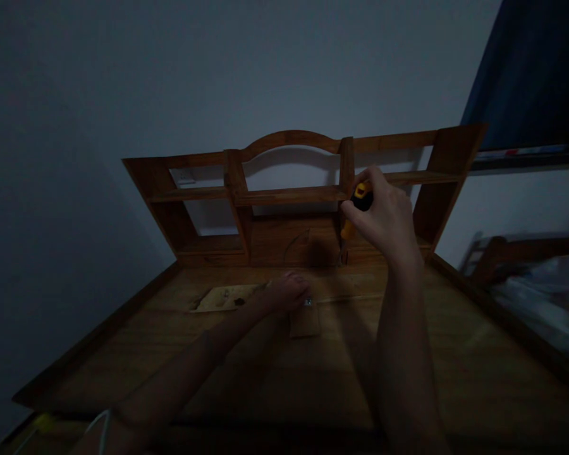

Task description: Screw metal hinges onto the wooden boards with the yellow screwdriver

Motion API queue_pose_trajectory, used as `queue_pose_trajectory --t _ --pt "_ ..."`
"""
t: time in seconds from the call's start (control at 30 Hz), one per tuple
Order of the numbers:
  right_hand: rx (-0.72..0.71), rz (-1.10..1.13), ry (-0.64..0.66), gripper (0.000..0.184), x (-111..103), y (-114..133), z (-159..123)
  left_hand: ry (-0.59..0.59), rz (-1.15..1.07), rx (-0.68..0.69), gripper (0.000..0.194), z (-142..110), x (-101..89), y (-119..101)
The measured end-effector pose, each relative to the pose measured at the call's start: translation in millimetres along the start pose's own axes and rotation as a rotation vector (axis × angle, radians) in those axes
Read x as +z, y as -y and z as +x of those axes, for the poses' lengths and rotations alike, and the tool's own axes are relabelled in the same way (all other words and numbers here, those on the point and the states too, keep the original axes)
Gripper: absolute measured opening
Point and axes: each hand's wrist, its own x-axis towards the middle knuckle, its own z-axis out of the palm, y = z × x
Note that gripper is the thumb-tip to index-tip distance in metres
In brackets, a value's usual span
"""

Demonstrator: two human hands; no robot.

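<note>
My right hand [384,218] is raised above the wooden desk [455,354], closed around a yellow and black tool [358,205] that looks like a screwdriver, its handle pointing down. My left hand [289,292] rests low on the desk top with fingers curled, pinching a small shiny metal piece [308,303] at the top edge of a small flat wooden block [305,320]. The scene is dim.
A wooden hutch with shelves and an arched top [289,189] stands at the desk's back against a pale wall. A light wooden board [225,297] lies left of my left hand. A bed and a dark curtain are at the right. A white cable [99,426] crosses the lower left.
</note>
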Motion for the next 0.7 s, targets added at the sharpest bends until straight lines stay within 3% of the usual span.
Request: queue_pose_trajectory --t 0.37,0.7 --pt "0.029 0.011 -0.022 0.035 -9 -8 0 0.025 0.198 0.091 0.023 8 5.8 -1" --pt "0.081 -0.027 -0.067 0.034 -13 -26 -1 0.026 0.184 0.038 0.025 15 21.4 8"
